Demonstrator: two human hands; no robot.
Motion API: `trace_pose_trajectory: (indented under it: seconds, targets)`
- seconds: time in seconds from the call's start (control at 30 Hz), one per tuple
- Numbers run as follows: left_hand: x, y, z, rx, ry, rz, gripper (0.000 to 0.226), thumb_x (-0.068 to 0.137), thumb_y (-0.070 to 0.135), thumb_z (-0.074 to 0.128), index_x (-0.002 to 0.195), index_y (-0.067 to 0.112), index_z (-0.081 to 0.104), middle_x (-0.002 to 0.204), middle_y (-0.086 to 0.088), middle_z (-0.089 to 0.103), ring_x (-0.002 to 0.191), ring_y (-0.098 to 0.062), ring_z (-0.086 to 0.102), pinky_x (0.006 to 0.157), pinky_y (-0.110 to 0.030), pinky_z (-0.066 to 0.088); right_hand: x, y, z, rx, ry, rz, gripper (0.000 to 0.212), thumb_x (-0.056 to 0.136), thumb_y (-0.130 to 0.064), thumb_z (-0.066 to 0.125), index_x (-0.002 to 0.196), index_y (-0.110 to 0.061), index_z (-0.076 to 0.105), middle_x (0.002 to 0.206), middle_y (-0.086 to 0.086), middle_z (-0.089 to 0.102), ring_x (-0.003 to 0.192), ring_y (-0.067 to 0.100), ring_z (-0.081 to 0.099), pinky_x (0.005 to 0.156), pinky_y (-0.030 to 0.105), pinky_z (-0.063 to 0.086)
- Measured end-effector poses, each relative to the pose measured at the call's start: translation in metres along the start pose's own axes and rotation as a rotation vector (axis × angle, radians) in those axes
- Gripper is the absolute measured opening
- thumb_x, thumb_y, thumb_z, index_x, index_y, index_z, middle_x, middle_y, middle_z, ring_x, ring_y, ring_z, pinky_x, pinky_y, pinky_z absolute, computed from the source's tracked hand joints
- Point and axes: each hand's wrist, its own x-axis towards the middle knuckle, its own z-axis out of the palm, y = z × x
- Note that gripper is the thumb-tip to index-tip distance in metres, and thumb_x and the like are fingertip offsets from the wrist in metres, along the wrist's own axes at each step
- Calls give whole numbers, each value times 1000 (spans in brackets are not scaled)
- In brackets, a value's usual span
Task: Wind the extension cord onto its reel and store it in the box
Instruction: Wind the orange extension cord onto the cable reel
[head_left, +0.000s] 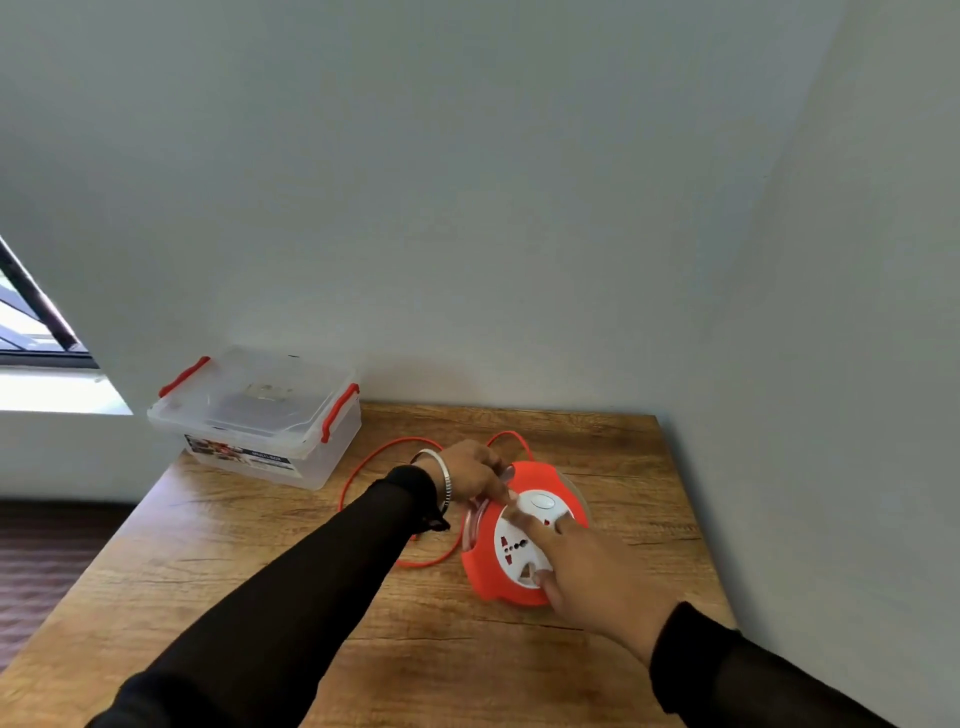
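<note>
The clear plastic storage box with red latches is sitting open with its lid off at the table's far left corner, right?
Not quite: the head view shows the clear plastic storage box with red latches with its lid on. It does sit at the far left corner of the wooden table.

Table (322, 597): wooden top with a visible grain and dark knots, set into a corner of the room, its far edge and right edge both against walls.
Back wall (415, 208): plain, pale grey-white, bare.
Side wall (857, 364): same pale finish, meeting the back wall in a vertical corner to the right.
Window (31, 322): at far left, dark frame, bright daylight outside; what lies beyond is washed out, possibly a roof.
Window ledge (57, 392): white, brightly lit.
Floor (47, 561): dark, below the table's left edge.
</note>
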Motion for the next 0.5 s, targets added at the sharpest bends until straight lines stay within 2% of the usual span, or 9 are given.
trace_pose_trajectory:
  seconds: [0.13,0.17,0.27,0.33,0.5]
  targets:
    - [-2,6,-5,105,-48,-23,15,75,18,77,77,20,62,82,0,65,83,-22,64,79,-41,57,11,0,3,6,5,32,70,90,-38,48,143,-48,3,118,12,53,101,29,57,79,37,48]
    - [-4,7,-7,104,-81,-47,18,74,17,77,83,21,63,86,1,65,87,-23,65,80,-44,58,12,0,3,-15,24,29,69,89,-39,48,143,-47,7,116,11,56,101,29,57,79,37,48]
    - [-8,4,-8,53,-147,-114,51,71,8,78,116,24,61,102,1,66,96,-26,65,72,-42,60,14,-1,5,-76,110,4,67,85,-40,50,142,-44,14,110,7,63,99,27,59,75,35,47]
    - [-10,0,-5,4,-97,-102,58,69,6,78,121,23,59,105,-3,68,93,-28,68,69,-42,61,13,-1,9,-94,163,-1,67,83,-40,51,141,-44,17,107,5,65,97,25,61,73,33,46]
    - [-15,-12,9,-150,26,-13,53,70,5,78,118,20,61,105,-9,70,91,-31,70,72,-46,61,12,4,14,-33,268,39,66,79,-40,52,138,-42,23,107,1,67,95,21,63,71,31,49]
